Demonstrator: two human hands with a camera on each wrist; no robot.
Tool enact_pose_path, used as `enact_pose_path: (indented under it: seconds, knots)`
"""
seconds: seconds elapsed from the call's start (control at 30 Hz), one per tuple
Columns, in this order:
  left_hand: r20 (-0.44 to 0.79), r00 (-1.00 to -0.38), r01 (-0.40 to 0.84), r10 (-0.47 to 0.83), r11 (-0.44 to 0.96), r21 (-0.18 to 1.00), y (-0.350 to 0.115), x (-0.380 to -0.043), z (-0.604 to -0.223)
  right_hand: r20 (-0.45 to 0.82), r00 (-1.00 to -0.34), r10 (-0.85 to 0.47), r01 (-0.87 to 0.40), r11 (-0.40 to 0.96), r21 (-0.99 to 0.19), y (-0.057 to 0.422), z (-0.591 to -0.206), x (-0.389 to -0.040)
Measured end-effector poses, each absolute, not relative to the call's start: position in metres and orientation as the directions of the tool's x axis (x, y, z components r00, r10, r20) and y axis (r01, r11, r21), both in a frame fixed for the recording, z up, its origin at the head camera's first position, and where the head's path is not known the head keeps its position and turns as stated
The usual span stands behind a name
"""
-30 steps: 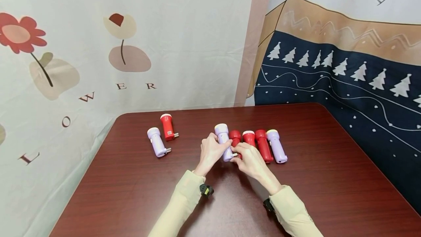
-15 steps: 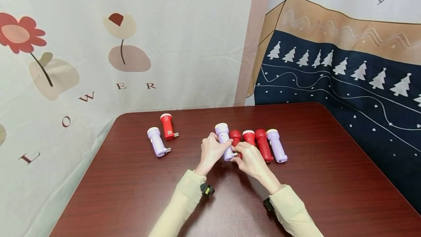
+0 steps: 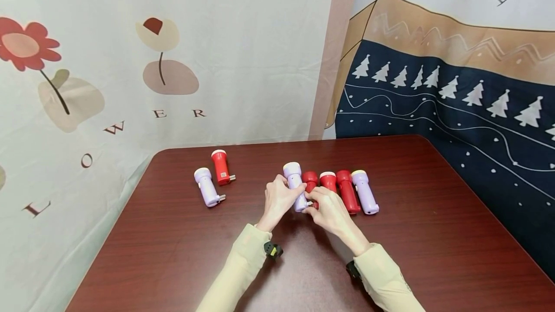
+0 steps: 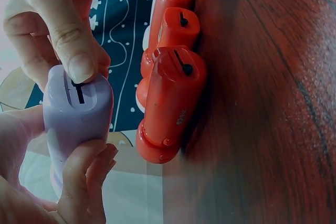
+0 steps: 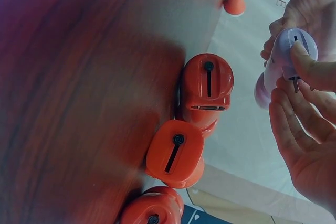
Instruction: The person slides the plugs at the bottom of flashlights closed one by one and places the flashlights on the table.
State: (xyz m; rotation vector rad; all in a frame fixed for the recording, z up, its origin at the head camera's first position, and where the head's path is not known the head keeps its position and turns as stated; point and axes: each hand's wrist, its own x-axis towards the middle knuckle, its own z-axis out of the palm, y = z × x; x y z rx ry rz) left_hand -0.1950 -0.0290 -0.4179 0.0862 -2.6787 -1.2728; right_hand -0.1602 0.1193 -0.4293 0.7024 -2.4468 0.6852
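My left hand (image 3: pixel 279 200) grips the barrel of a lilac flashlight (image 3: pixel 292 172), held up off the table with its white-rimmed head pointing away. At its base, my right hand (image 3: pixel 330 210) has its thumb on the slotted end, as the left wrist view shows. Two metal plug prongs (image 5: pixel 295 85) stick out of the flashlight's side in the right wrist view, with the right fingers curled close under them. A dark red flashlight (image 4: pixel 176 98) lies just right of the held one, partly hidden by the right hand in the head view.
A red flashlight (image 3: pixel 328 180), another dark red flashlight (image 3: pixel 348 191) and a lilac flashlight (image 3: pixel 365 192) continue the row to the right. At the left lie a lilac flashlight (image 3: pixel 207 187) and a red flashlight (image 3: pixel 221 166), both with prongs out. Printed cloth (image 3: pixel 260 61) hangs behind the brown table (image 3: pixel 173 254).
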Motion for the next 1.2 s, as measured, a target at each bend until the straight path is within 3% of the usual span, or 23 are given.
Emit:
enact_pose_path:
  seconds: [1.2]
  knots:
    - [0.117, -0.983, 0.005, -0.14, 0.622, 0.783, -0.0281, -0.1946, -0.4173, 0.59, -0.745, -0.312, -0.54, 0.801, -0.259, 0.1142, -0.429, -0.1604]
